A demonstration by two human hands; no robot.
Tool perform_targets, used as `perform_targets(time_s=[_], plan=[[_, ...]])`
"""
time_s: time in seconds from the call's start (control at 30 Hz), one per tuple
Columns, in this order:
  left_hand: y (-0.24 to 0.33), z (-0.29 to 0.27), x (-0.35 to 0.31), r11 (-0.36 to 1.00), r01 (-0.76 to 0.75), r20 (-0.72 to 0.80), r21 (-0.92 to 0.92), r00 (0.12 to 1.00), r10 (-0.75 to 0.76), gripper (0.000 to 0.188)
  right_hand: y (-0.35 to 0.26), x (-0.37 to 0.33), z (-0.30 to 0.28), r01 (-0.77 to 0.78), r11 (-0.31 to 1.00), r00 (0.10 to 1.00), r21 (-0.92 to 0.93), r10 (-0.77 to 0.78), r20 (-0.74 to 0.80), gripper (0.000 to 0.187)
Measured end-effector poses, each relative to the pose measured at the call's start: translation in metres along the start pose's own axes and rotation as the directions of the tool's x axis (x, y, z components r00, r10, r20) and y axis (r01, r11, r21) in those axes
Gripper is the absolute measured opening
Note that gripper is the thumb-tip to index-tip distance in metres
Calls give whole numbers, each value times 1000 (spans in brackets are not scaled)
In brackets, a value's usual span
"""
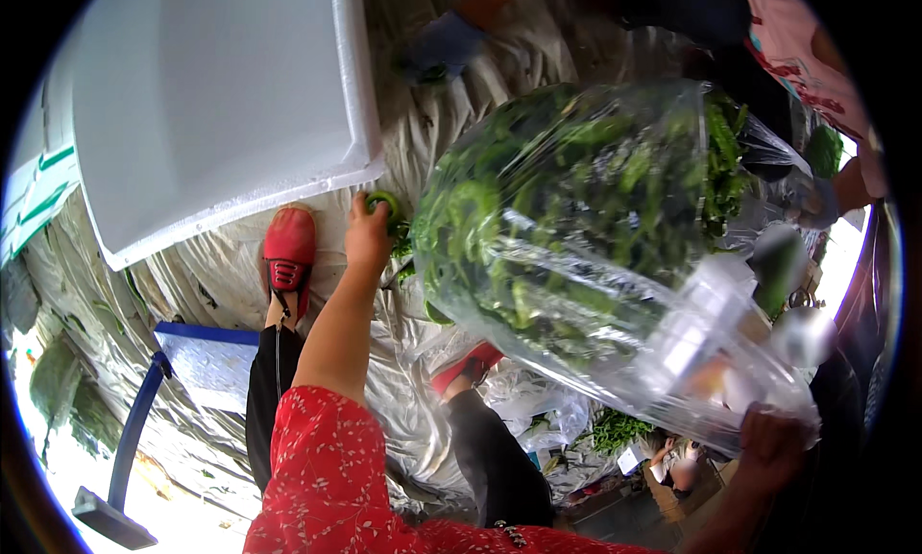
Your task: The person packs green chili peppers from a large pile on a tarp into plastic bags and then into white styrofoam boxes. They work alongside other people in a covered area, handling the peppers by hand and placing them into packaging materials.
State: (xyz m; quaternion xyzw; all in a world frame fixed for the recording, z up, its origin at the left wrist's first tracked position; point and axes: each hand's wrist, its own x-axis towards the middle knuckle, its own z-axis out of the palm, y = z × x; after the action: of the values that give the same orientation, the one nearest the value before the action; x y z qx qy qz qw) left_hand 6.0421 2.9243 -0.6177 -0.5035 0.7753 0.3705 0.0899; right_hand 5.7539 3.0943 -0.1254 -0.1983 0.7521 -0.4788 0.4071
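A big clear plastic bag packed with green vegetables lies tilted in front of me, toward the right. Their exact kind is hard to tell through the shiny plastic. My right hand is closed on the gathered plastic edge of the bag at the lower right. Left of the bag, low by the covered floor, my left hand has its fingers around a green ring that looks like a roll of tape. Some green leaves lie beside that hand.
A white foam box stands at the upper left. At the right, a co-worker's hand is at the bag; another gloved hand is at the top. A blue-edged stool stands by my left leg. Crumpled sheeting covers the floor.
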Motion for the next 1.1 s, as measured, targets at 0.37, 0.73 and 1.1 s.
perform_targets(time_s=[0.37,0.73,1.1], plan=[[195,-249,-91,220,-25,0,-975,994,114,51,15,-70,37,10,998,963,-67,9,268,33],[303,-242,-108,271,-646,-210,-714,567,796,48,31,-121,10,-256,957,966,-134,258,1,19],[42,50,-85,1000,-22,-50,-2,998,22,86,-38,-49,-80,-17,979,986,-202,-18,-167,32]])
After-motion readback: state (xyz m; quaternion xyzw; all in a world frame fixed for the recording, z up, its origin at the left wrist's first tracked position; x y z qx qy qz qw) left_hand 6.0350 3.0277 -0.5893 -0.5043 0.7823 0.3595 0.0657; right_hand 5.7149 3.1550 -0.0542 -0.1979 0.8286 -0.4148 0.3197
